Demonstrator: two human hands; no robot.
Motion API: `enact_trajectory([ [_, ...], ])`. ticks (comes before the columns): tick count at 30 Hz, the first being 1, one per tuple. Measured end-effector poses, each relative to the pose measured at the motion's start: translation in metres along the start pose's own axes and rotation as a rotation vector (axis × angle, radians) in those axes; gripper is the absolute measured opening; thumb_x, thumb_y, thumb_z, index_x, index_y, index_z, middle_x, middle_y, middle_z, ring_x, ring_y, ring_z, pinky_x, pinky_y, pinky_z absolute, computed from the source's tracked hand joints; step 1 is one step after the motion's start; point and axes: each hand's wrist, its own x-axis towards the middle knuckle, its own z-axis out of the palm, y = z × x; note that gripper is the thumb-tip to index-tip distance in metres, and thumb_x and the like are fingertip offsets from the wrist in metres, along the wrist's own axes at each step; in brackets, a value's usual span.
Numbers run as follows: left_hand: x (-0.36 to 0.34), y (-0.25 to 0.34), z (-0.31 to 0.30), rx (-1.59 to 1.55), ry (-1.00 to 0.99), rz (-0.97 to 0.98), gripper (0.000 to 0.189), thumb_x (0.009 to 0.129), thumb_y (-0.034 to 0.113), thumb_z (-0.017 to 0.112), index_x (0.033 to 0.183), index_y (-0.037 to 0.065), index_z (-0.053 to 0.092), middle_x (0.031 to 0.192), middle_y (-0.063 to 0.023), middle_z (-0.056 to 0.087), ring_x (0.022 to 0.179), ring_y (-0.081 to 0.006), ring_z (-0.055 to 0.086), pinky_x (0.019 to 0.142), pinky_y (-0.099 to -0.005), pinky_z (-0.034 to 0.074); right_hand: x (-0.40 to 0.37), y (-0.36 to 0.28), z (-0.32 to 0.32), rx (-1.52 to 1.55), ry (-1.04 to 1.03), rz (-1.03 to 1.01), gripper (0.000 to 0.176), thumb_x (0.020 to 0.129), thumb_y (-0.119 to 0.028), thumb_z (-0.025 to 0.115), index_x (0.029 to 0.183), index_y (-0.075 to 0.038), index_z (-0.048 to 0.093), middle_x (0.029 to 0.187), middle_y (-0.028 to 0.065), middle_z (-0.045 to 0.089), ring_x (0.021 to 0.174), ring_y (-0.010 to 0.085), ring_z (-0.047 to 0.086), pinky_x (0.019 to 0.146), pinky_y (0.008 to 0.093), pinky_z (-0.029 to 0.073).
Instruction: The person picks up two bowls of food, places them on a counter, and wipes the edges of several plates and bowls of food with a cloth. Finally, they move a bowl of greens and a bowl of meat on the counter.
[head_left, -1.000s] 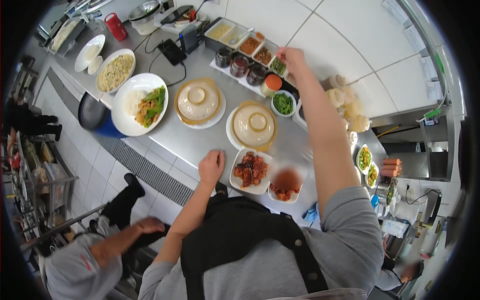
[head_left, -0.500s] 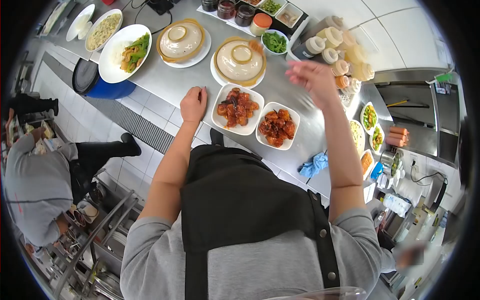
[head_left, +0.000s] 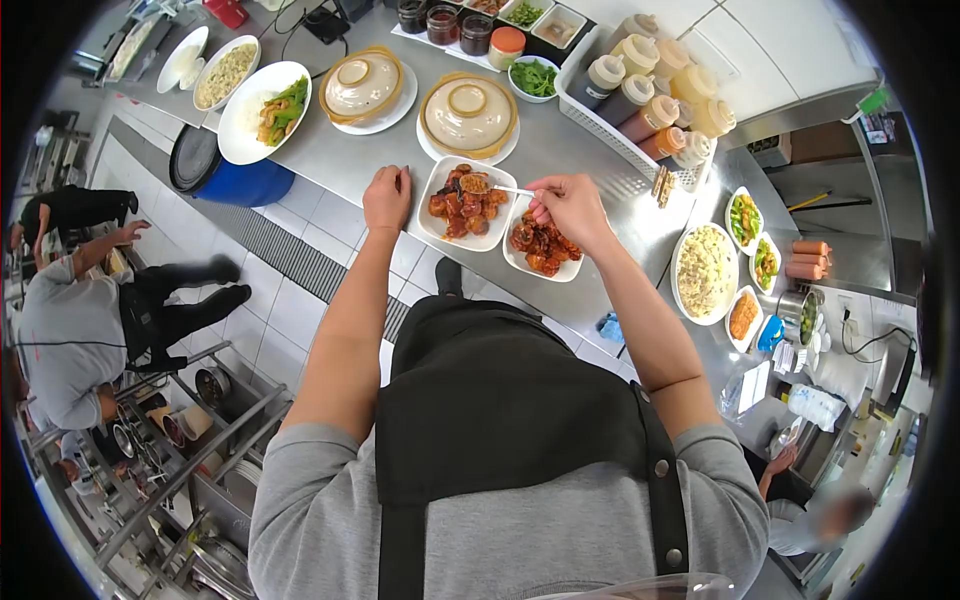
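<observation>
My right hand [head_left: 568, 208] is closed around the thin handle of a spoon [head_left: 512, 191]. The spoon's bowl, filled with small brown bits that look like seeds, is over the left of two square white dishes [head_left: 428, 222]. Glazed red-brown chunks [head_left: 466, 214] fill that dish. More glazed chunks [head_left: 545, 245] lie in the second white dish [head_left: 569, 276], just below my right hand and partly covered by it. My left hand [head_left: 387, 200] rests as a fist at the counter's front edge, left of the dishes, with no object showing in it.
Two lidded clay pots [head_left: 362, 84] [head_left: 469, 113] stand on plates behind the dishes. A basket [head_left: 625, 145] of squeeze bottles is at the back right. Plated rice [head_left: 705, 274] sits to the right. Beyond the counter's left edge are a blue barrel [head_left: 215, 180] and a co-worker [head_left: 75, 335].
My right hand has come leftward and down from near the bottle basket, bringing the spoon over the left dish. My left hand keeps its place. A blue cloth is now mostly hidden by my right arm.
</observation>
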Motion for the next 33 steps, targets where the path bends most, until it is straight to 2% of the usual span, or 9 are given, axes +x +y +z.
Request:
enact_trajectory([
  [5,0.000,0.001,-0.001,0.000,-0.004,0.006,0.024,0.091,0.027,0.059,0.077,0.007,0.058,0.078,-0.0119,0.061,0.069,-0.0341,0.060,0.062,-0.0438,0.048,0.000,-0.001,-0.001,-0.088,-0.013,-0.033,0.026,0.086,0.003,0.045,0.097,0.010,0.067,0.074,0.0107,0.066,0.062,0.0127,0.063,0.062,0.0276,0.055],
  [11,0.000,0.000,0.001,0.021,-0.005,-0.009,0.026,0.091,0.028,0.058,0.077,0.007,0.058,0.077,-0.0119,0.060,0.069,-0.0344,0.060,0.062,-0.0436,0.048,-0.002,0.000,-0.005,0.008,-0.034,0.024,0.023,0.088,0.003,0.047,0.099,0.009,0.067,0.077,0.0113,0.067,0.064,0.0124,0.063,0.061,0.0267,0.055],
  [17,0.000,0.002,-0.001,0.012,-0.004,-0.006,0.025,0.091,0.027,0.058,0.078,0.006,0.059,0.078,-0.0123,0.060,0.069,-0.0344,0.059,0.062,-0.0435,0.048,-0.039,0.001,-0.049,0.120,0.047,0.034,0.020,0.090,0.001,0.053,0.102,0.008,0.067,0.077,0.0105,0.067,0.064,0.0120,0.062,0.061,0.0254,0.054],
  [20,-0.001,0.000,0.003,-0.005,0.001,0.023,0.025,0.091,0.025,0.058,0.076,0.005,0.059,0.075,-0.0125,0.059,0.066,-0.0334,0.058,0.060,-0.0428,0.047,-0.070,0.019,-0.074,0.064,0.165,0.025,0.020,0.090,0.000,0.053,0.103,0.008,0.067,0.078,0.0103,0.068,0.064,0.0117,0.062,0.061,0.0252,0.053],
  [23,-0.001,0.001,0.004,-0.003,0.039,0.063,0.028,0.091,0.022,0.060,0.072,0.002,0.055,0.069,-0.0125,0.055,0.061,-0.0313,0.054,0.057,-0.0411,0.044,-0.101,0.031,-0.077,-0.155,0.308,-0.015,0.023,0.090,0.002,0.050,0.104,0.006,0.067,0.078,0.0116,0.068,0.065,0.0124,0.064,0.063,0.0265,0.054],
  [25,0.000,0.003,0.002,0.018,0.007,0.049,0.025,0.091,0.023,0.059,0.075,0.003,0.058,0.073,-0.0125,0.058,0.064,-0.0326,0.057,0.060,-0.0419,0.046,-0.117,0.036,-0.071,-0.287,0.367,-0.055,0.026,0.088,0.005,0.049,0.106,0.003,0.067,0.080,0.0138,0.068,0.067,0.0152,0.065,0.066,0.0279,0.055],
  [28,0.000,0.003,0.003,0.018,-0.012,0.053,0.024,0.091,0.022,0.059,0.075,0.003,0.059,0.074,-0.0119,0.059,0.064,-0.0323,0.058,0.059,-0.0417,0.046,-0.123,0.055,-0.065,-0.303,0.479,-0.253,0.029,0.086,0.008,0.049,0.108,0.002,0.066,0.084,0.0147,0.068,0.069,0.0182,0.066,0.066,0.0289,0.055],
  [33,0.000,0.003,0.003,0.020,-0.001,0.057,0.024,0.090,0.021,0.060,0.074,0.004,0.058,0.073,-0.0106,0.059,0.062,-0.0309,0.057,0.057,-0.0403,0.046,-0.132,0.071,-0.056,-0.386,0.507,-0.363,0.031,0.084,0.011,0.049,0.109,0.001,0.066,0.090,0.0148,0.068,0.072,0.0200,0.066,0.067,0.0296,0.054],
])
